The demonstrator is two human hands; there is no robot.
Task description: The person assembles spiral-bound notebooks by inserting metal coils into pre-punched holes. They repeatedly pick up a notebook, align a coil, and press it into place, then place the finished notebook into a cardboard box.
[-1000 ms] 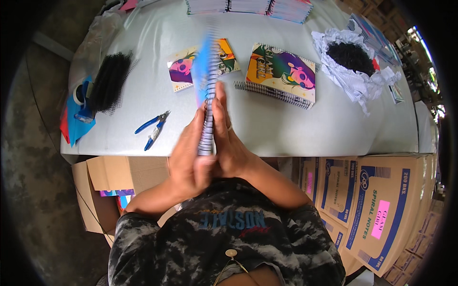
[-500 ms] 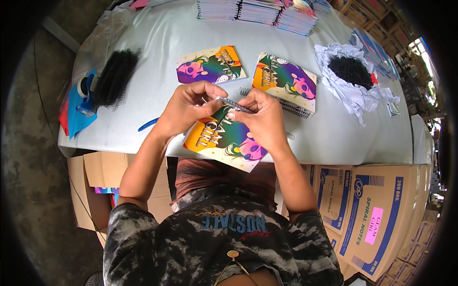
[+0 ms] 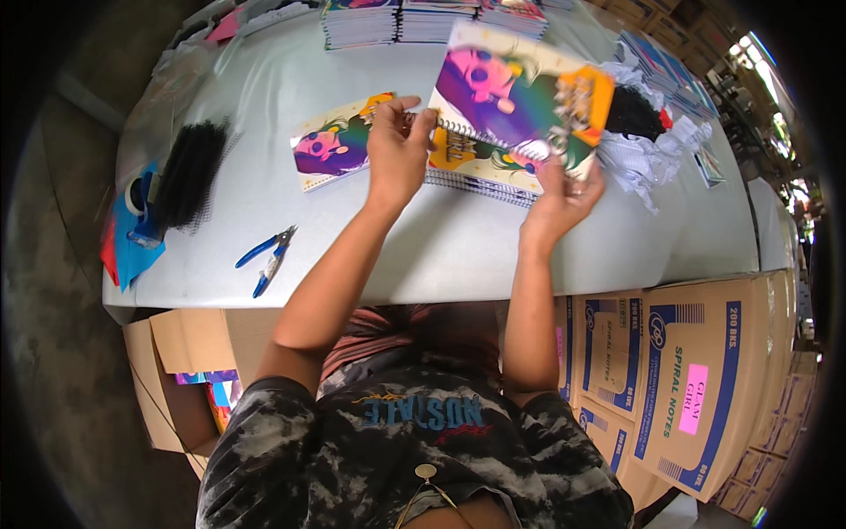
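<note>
The notebook [image 3: 493,75] in hand has a smooth, glossy printed cover, and its spiral [image 3: 480,137] looks like wire with a metallic glint. The tabletop [image 3: 397,256] wears pale, smooth sheeting with a soft sheen. Pliers [image 3: 280,241] pair metal tips with blue plastic handles. The wrapping paper [image 3: 636,169] is crinkled, the cartons [image 3: 705,339] matt cardboard, the shirt [image 3: 370,476] matt cloth.

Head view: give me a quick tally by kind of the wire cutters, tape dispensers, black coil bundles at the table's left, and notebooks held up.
Blue-handled wire cutters: 1
Blue tape dispenser: 1
Black coil bundle: 1
Held spiral notebook: 1
Total: 4
</note>
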